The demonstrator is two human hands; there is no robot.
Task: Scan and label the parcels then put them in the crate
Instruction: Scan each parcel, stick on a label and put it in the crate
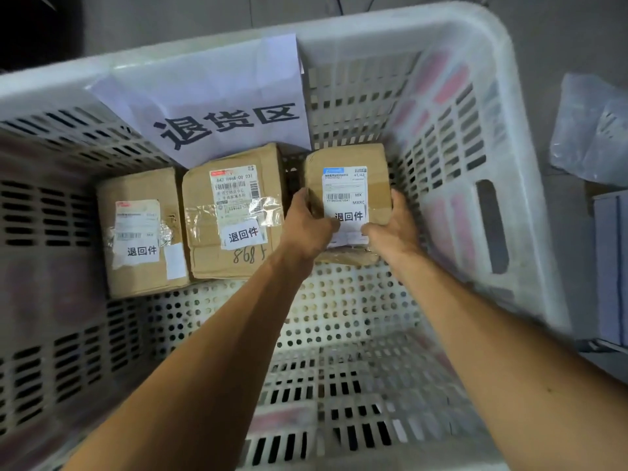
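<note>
While you leaned over it, the white crate (401, 39) filled nearly the whole view, its perforated walls and floor pale and stiff-looking, with a paper sign (217, 107) hung over the far wall; below that sign, the middle parcel (234, 212) sat flat on the crate floor, the largest of the three, taped and creased; just beside it on your left lay the left parcel (142, 232), labelled too, its tape wrinkled; and there you were on the right parcel (346, 195), the one in hand, down at the far right of the floor, a narrow gap between it and the middle one. Whether it was fully resting on the floor, I couldn't tell. Your left hand (307, 224) curled round its near left edge, thumb over the top face; your right hand (390, 226) gripped the near right edge the same way; both were closed on cardboard, neither slack. I judged it light, since you managed it at full reach; stiff enough at the edges, softer across the dented top, so the sides were the sound place to hold; the glossy tape and the shipping label (345, 195) looked slicker than bare board, so your fingers belonged on the brown. Outside the crate, off to the right, lay some clear plastic bags (591, 130).
</note>
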